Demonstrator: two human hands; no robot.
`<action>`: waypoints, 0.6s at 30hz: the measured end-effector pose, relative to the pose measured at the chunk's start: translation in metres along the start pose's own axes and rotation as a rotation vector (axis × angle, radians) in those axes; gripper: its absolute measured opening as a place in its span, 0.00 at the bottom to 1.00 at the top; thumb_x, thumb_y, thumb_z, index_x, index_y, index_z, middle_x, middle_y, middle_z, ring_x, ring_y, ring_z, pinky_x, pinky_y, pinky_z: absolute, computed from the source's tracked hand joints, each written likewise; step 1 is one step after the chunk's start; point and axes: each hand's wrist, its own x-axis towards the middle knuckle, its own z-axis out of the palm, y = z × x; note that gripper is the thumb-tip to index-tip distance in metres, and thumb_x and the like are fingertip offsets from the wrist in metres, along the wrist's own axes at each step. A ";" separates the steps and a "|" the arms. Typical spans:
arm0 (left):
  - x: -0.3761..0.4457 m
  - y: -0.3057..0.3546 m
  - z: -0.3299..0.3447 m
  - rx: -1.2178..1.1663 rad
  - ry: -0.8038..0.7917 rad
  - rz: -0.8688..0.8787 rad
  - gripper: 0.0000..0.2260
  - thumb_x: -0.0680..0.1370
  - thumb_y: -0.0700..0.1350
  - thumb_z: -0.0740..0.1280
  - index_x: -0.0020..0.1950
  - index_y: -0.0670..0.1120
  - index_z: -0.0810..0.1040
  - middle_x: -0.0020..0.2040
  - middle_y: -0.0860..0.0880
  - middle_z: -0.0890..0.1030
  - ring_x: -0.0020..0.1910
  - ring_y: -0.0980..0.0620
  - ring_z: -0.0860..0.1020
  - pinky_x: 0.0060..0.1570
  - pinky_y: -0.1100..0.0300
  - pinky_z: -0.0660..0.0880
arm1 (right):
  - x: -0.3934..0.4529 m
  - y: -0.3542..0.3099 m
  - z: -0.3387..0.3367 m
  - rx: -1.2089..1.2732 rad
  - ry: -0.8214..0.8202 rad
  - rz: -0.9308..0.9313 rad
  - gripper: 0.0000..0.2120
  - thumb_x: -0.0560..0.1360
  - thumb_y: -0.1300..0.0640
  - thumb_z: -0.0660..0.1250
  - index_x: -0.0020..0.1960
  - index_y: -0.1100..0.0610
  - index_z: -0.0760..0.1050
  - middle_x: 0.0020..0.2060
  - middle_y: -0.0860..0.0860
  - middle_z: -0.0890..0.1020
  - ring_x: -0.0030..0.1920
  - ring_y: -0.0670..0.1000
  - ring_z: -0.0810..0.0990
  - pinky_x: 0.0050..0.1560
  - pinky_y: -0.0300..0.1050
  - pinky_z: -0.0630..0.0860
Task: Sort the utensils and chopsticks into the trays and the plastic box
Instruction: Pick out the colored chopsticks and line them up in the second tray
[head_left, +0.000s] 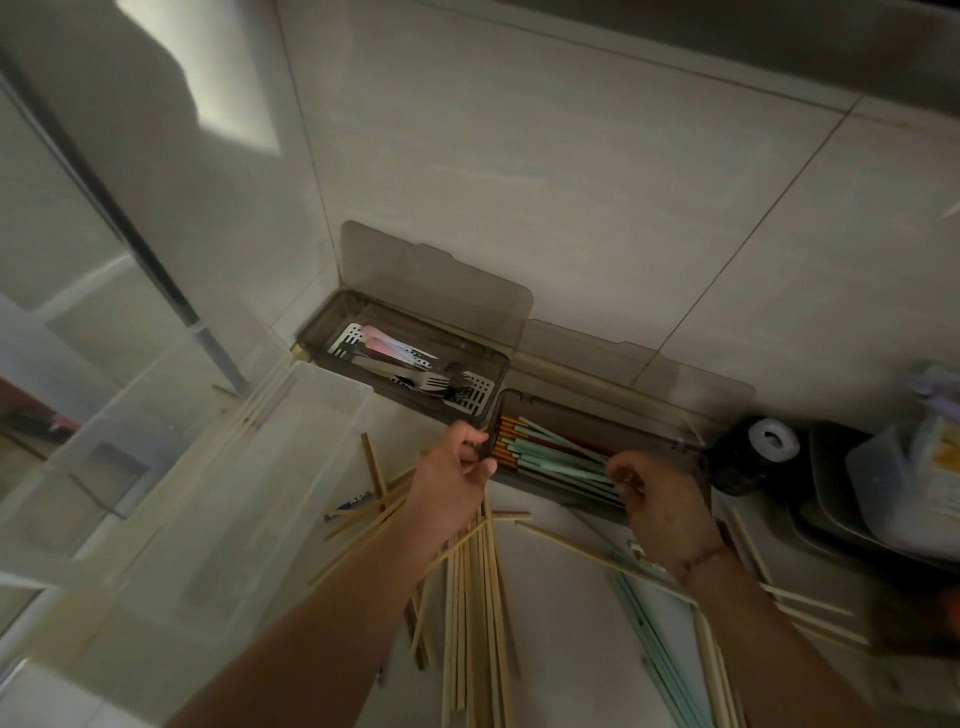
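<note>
From the head view, the left hand (457, 467) pinches the near left corner of the smoked tray (670, 415) by the wall, while the right hand (657, 499) curls its grip around the green chopsticks (561, 457) lying inside it. The risk, I judge, is the tray sliding or tipping under that pull, or a forearm sweeping the loose wooden chopsticks (475, 597) off the counter (561, 597).
</note>
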 end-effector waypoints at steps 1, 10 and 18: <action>0.000 0.000 0.000 -0.001 0.002 0.003 0.11 0.78 0.45 0.67 0.53 0.60 0.70 0.47 0.62 0.76 0.50 0.64 0.75 0.45 0.67 0.71 | 0.006 -0.002 0.003 0.007 -0.040 0.015 0.10 0.75 0.70 0.64 0.47 0.57 0.79 0.43 0.51 0.80 0.45 0.49 0.78 0.48 0.36 0.72; 0.002 -0.001 0.000 0.024 -0.008 0.000 0.12 0.78 0.45 0.67 0.52 0.61 0.69 0.47 0.62 0.76 0.50 0.64 0.75 0.43 0.69 0.69 | 0.028 0.009 0.012 0.036 -0.163 0.062 0.12 0.71 0.68 0.71 0.42 0.51 0.77 0.39 0.47 0.81 0.42 0.45 0.79 0.52 0.38 0.76; 0.001 0.001 0.000 0.014 -0.001 -0.017 0.16 0.78 0.45 0.67 0.47 0.67 0.67 0.46 0.64 0.75 0.48 0.66 0.73 0.41 0.69 0.68 | -0.033 0.016 -0.020 0.017 0.163 -0.010 0.08 0.71 0.64 0.72 0.45 0.52 0.79 0.38 0.48 0.81 0.39 0.46 0.80 0.41 0.39 0.75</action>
